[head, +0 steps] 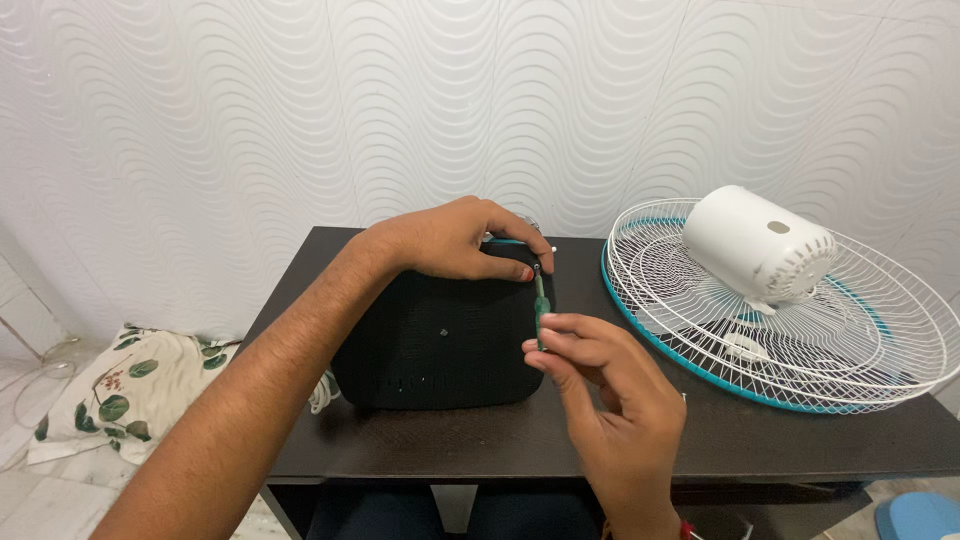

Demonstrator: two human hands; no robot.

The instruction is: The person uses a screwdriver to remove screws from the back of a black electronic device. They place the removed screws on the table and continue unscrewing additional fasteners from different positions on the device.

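Note:
A black square fan base (440,340) lies on the dark table (730,430). My left hand (455,240) rests on the base's far edge, thumb and fingers pressing near its top right corner. My right hand (600,385) pinches a small green-handled screwdriver (540,300), which stands nearly upright with its tip at that corner, just beside my left thumb.
A white wire fan grille with a teal rim (800,330) lies on the right of the table, and a white motor housing (760,245) sits on it. A leaf-patterned cloth (120,395) lies on the floor at left. A wavy white wall stands behind.

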